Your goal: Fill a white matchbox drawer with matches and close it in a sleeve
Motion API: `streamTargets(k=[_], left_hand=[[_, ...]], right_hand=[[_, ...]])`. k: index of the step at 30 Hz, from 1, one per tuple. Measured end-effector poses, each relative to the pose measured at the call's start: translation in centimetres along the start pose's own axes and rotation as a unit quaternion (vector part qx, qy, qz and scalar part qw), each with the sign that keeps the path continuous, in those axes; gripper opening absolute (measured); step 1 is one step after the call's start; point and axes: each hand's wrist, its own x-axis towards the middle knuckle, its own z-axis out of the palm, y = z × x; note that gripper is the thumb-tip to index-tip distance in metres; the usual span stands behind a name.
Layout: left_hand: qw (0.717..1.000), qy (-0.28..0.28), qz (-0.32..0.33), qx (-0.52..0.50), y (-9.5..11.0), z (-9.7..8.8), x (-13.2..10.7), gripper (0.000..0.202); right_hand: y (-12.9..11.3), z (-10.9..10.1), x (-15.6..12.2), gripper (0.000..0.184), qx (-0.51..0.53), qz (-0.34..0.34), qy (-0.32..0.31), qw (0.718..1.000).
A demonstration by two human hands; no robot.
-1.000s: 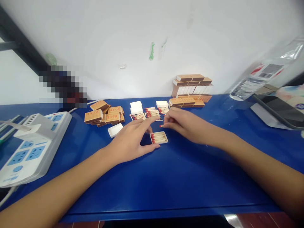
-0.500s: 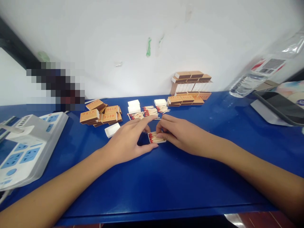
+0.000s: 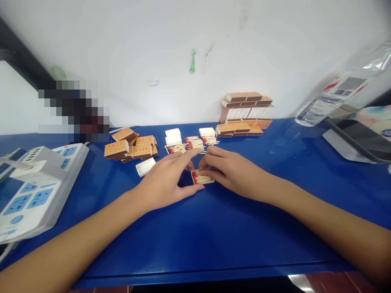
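Blue tabletop against a white wall with green smears; dark frame edge at upper left, a pixelated patch below it. Left hand and right hand close together around a small white tray of matches, red heads toward the left; left thumb touches the tray's near-left corner, index finger stretched over its far side, right fingers laid on the tray's right part and covering it. Neither hand clamped shut, fingers loosely curled. Tray sits mid-table, just in front of a loose match pile. Empty white trays by the pile, another left of the hands. Brown matchbox sleeves heaped at left, stacked boxes at the wall on the right. Print on the sleeves too small to read. White power strip, blue sockets, cut off at left. Plastic bottle lying at right, label unreadable, partly out of frame; dark tablet-like slab cut off by the right edge.
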Motion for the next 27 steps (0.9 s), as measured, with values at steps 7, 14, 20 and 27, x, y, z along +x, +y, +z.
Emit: streamTargets(k=[7, 14, 20, 27], left_hand=[[1.000, -0.001, 0.003, -0.001, 0.0, 0.0, 0.0, 0.080], [1.000, -0.005, -0.001, -0.007, 0.1, -0.2, 0.1, 0.080], [1.000, -0.004, 0.001, -0.010, 0.0, -0.1, 0.0, 0.079], [1.000, -0.008, -0.005, -0.002, 0.0, -0.1, 0.0, 0.080]], right_hand=[[0.0, 0.1, -0.1, 0.016, -0.019, -0.019, 0.020, 0.999], [-0.8, -0.9, -0.2, 0.017, -0.009, -0.001, 0.012, 1.000], [-1.3, -1.9, -0.2, 0.012, 0.038, 0.052, -0.049, 0.997], [-1.0, -1.4, -0.2, 0.018, 0.042, 0.057, -0.053, 0.996]])
